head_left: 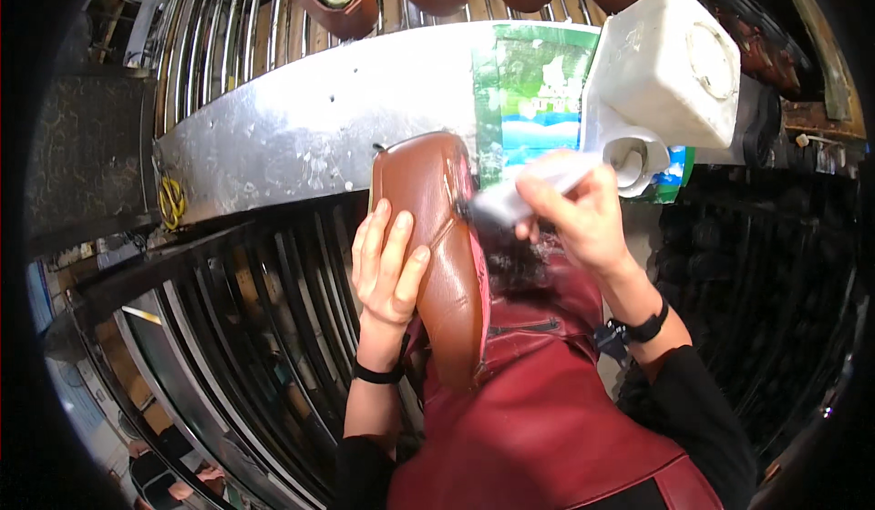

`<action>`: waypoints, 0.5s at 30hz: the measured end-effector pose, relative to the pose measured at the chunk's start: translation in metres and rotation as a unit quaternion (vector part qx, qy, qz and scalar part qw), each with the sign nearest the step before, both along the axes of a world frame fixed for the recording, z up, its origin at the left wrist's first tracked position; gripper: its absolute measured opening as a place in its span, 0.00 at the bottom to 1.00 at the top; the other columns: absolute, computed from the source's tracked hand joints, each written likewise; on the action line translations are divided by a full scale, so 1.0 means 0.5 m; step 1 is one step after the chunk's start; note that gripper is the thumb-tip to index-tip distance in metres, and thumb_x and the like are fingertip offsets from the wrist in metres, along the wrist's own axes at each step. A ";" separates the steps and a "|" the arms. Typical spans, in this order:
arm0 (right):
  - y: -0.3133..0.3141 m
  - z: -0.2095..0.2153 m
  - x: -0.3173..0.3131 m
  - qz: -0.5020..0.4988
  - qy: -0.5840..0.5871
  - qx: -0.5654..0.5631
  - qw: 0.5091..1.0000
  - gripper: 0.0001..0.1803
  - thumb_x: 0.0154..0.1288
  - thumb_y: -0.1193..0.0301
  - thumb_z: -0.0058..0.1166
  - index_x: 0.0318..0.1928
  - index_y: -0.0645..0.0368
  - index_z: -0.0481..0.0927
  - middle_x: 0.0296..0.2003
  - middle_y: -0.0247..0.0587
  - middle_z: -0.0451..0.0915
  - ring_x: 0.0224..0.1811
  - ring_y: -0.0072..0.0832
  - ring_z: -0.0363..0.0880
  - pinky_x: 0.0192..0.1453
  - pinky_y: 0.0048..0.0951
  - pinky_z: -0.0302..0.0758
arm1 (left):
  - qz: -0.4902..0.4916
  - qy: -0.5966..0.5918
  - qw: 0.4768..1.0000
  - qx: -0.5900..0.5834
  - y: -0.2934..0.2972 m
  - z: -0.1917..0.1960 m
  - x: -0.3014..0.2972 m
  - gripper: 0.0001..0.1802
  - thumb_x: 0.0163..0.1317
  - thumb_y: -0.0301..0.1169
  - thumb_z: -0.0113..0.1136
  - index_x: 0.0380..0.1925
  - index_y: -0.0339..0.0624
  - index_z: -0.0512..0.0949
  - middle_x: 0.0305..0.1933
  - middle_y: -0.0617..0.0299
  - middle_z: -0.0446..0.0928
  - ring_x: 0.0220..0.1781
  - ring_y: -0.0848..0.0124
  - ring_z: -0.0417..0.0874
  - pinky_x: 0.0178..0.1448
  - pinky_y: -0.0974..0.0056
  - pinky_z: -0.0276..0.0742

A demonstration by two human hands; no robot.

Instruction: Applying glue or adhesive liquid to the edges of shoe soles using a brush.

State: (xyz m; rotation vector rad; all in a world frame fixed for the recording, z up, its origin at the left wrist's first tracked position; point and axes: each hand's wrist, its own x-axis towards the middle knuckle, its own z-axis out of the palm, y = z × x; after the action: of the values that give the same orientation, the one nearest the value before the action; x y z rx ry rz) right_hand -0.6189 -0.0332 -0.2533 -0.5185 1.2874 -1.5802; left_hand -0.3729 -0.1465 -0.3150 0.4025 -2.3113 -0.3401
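A brown leather shoe (447,255) is held over my lap, its toe toward me and its heel end against the edge of the metal bench. My left hand (390,259) grips it from the left, fingers spread over the upper. Pink shows along the shoe's right-hand edge. Closed in my right hand (588,218) is a white handled tool (503,204), blurred by motion. Its dark tip is at that edge, near the heel end; whether it is a brush I cannot tell. The shoe's far side is hidden.
On the metal bench (292,113) lies a green and blue sheet (533,100). A white plastic jug (661,68) and a white cup (635,159) stand at the right. Several brown shoes (339,9) rest on rollers behind. Another person (169,478) shows at lower left.
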 end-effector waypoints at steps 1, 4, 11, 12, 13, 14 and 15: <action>0.030 0.011 0.013 0.013 0.003 0.012 1.000 0.09 0.76 0.72 0.65 0.44 0.68 0.86 0.32 0.42 0.88 0.26 0.21 0.85 0.27 0.22 0.79 | 0.000 0.005 1.000 -0.004 -0.001 0.000 -0.007 0.17 0.70 0.24 0.65 0.56 0.45 0.74 0.64 0.42 0.82 0.67 0.37 0.83 0.68 0.37 0.82; 0.093 0.048 0.057 0.038 0.059 -0.013 0.997 0.07 0.72 0.75 0.67 0.44 0.69 0.88 0.33 0.44 0.89 0.28 0.25 0.87 0.31 0.23 0.82 | 0.003 0.007 1.000 -0.015 -0.005 0.005 -0.008 0.17 0.70 0.23 0.65 0.56 0.45 0.74 0.64 0.43 0.83 0.67 0.38 0.83 0.67 0.38 0.82; 0.175 0.145 0.101 0.214 0.284 -0.250 0.901 0.10 0.61 0.82 0.70 0.45 0.68 0.89 0.40 0.53 0.89 0.35 0.43 0.91 0.42 0.38 0.90 | 0.008 0.016 1.000 -0.026 -0.005 0.021 -0.025 0.22 0.65 0.24 0.69 0.59 0.42 0.76 0.67 0.44 0.82 0.69 0.41 0.82 0.68 0.40 0.81; 0.175 0.147 0.095 0.213 0.286 -0.251 0.900 0.10 0.61 0.82 0.70 0.45 0.68 0.89 0.40 0.53 0.89 0.35 0.43 0.91 0.42 0.38 0.90 | 0.011 0.011 0.999 -0.028 -0.001 0.022 -0.028 0.23 0.65 0.25 0.69 0.59 0.42 0.76 0.67 0.44 0.81 0.69 0.42 0.82 0.69 0.40 0.81; 0.167 0.140 0.082 0.163 0.314 -0.261 0.898 0.11 0.63 0.82 0.69 0.47 0.69 0.89 0.39 0.52 0.89 0.34 0.40 0.91 0.40 0.36 0.89 | 0.015 0.010 0.999 -0.034 0.004 0.025 -0.025 0.23 0.65 0.25 0.69 0.59 0.42 0.76 0.67 0.44 0.81 0.69 0.42 0.82 0.69 0.40 0.81; 0.165 0.136 0.075 0.113 0.339 -0.270 0.894 0.12 0.65 0.81 0.68 0.49 0.70 0.88 0.39 0.52 0.89 0.34 0.37 0.91 0.39 0.35 0.89 | 0.024 0.005 0.999 -0.034 0.009 0.028 -0.024 0.22 0.65 0.25 0.68 0.60 0.42 0.77 0.67 0.44 0.81 0.69 0.42 0.82 0.69 0.41 0.80; 0.175 0.144 0.065 0.105 0.216 -0.130 0.962 0.15 0.74 0.72 0.65 0.51 0.76 0.85 0.38 0.56 0.89 0.34 0.33 0.91 0.34 0.32 0.87 | 0.034 -0.001 0.999 -0.034 0.013 0.031 -0.022 0.22 0.66 0.25 0.67 0.60 0.41 0.77 0.67 0.45 0.82 0.69 0.42 0.82 0.69 0.42 0.80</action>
State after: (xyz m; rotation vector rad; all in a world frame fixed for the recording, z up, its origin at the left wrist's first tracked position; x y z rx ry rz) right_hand -0.5863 0.0542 -0.1810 -1.1793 1.2913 -1.5112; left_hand -0.3837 -0.1401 -0.2994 0.4476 -2.2986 -0.2267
